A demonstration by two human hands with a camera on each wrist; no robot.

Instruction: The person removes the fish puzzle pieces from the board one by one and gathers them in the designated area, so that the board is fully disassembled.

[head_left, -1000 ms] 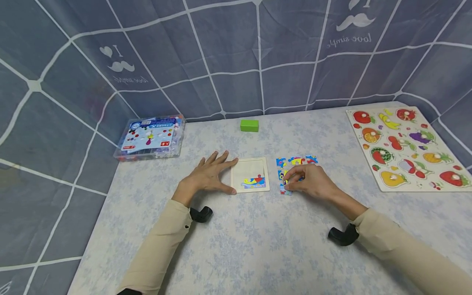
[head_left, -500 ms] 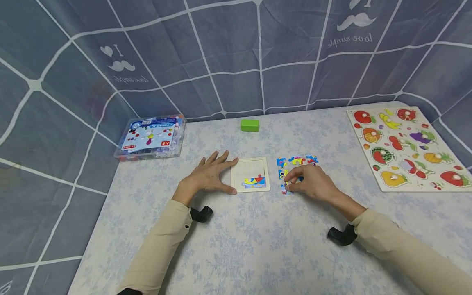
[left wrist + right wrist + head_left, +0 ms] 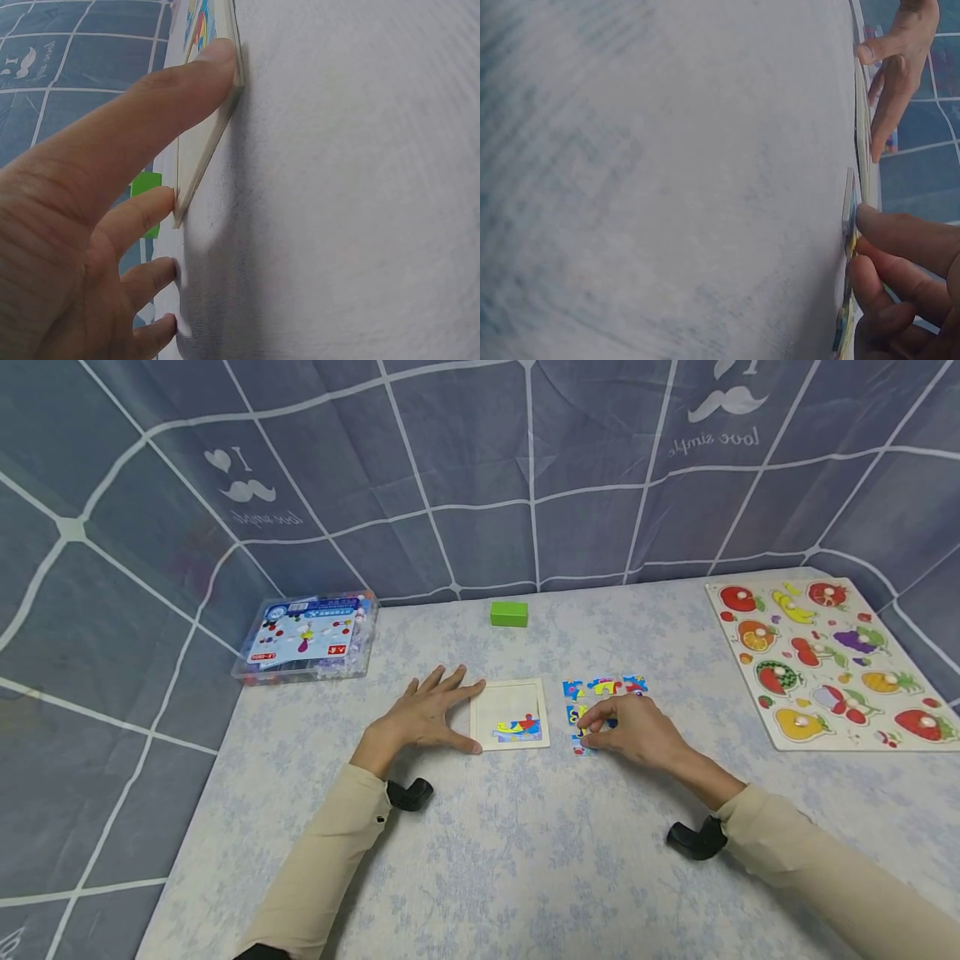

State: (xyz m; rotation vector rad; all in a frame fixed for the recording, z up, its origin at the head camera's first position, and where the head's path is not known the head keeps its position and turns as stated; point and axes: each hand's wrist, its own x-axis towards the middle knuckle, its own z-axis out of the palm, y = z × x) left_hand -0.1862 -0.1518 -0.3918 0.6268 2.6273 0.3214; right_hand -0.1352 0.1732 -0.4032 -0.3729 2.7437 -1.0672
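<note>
A square wooden puzzle tray lies on the table, a few joined pieces filling its lower right part. With fingers spread, my left hand touches its left side with thumb and index finger; in the left wrist view the thumb rests on the tray's edge. To the right of the tray is a group of colourful jigsaw pieces. My right hand is over this group, its curled fingers and thumb pinching a jigsaw piece at the left side, mostly hidden by the fingertips.
A green block sits behind the tray. At the back left is a clear plastic box with a printed label. A fruit puzzle board lies at the right. A grey curtain hangs along the back and left of the table.
Both hands, the tray and the pieces stay almost where they were. Only a slight shift of the head view shows.
</note>
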